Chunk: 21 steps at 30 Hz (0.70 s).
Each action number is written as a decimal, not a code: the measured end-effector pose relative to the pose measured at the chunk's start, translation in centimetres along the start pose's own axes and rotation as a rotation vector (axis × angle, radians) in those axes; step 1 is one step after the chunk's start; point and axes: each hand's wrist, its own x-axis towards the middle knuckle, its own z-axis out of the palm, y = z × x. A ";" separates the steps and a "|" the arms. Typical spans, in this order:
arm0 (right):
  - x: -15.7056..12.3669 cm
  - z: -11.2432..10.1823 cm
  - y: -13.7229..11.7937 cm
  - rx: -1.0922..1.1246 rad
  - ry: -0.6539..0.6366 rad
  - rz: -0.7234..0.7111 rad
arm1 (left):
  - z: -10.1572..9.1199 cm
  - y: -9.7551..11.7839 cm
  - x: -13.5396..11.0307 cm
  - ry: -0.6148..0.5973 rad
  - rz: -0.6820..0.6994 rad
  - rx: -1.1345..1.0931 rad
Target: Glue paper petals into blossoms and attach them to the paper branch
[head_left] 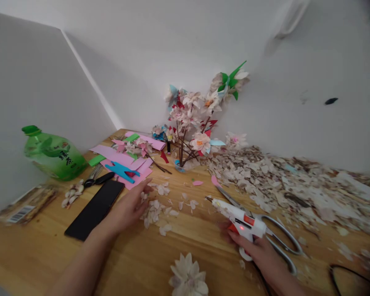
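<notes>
At the bottom centre of the frame a pale, many-petalled paper flower (188, 276) lies on the wooden table (135, 263). To its right, at lower right, the right hand (259, 251) is closed around the handle of a white hot-glue gun with an orange trigger (239, 216), its nozzle pointing toward the upper left. Silver scissors (274, 234) lie under and beside the gun. Left of centre the left hand (128, 209) lies flat, fingers extended and close together, tips at a scatter of loose pale petals (156, 209), just right of a black phone (95, 209). Farther up are pink paper sheets (123, 158), a green plastic bottle (54, 154) at the left, and a bouquet of paper flowers on twigs (194, 119) against the white wall.
</notes>
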 end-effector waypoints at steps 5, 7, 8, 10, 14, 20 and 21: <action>0.1 -0.4 0.4 0.034 -0.023 0.097 | -1.0 1.3 -0.5 -0.220 -0.034 -0.022; 0.0 -0.4 0.2 0.041 -0.034 0.114 | -0.7 2.0 -0.7 -0.274 -0.035 0.014; 0.0 -0.3 0.1 0.036 -0.041 0.114 | -0.4 2.4 -0.9 -0.287 -0.030 0.035; -0.1 -0.2 -0.2 0.006 -0.061 0.099 | 0.1 2.9 -1.1 -0.291 -0.010 0.067; 0.0 -0.1 -0.3 -0.043 -0.091 0.043 | 0.8 2.7 -1.2 -0.264 0.051 0.072; -0.1 0.1 -0.2 -0.020 -0.030 0.049 | 1.3 1.3 -0.7 -0.189 0.045 0.105; -0.1 0.1 -0.3 -0.025 -0.024 0.051 | 1.4 1.2 -0.6 -0.182 0.041 0.114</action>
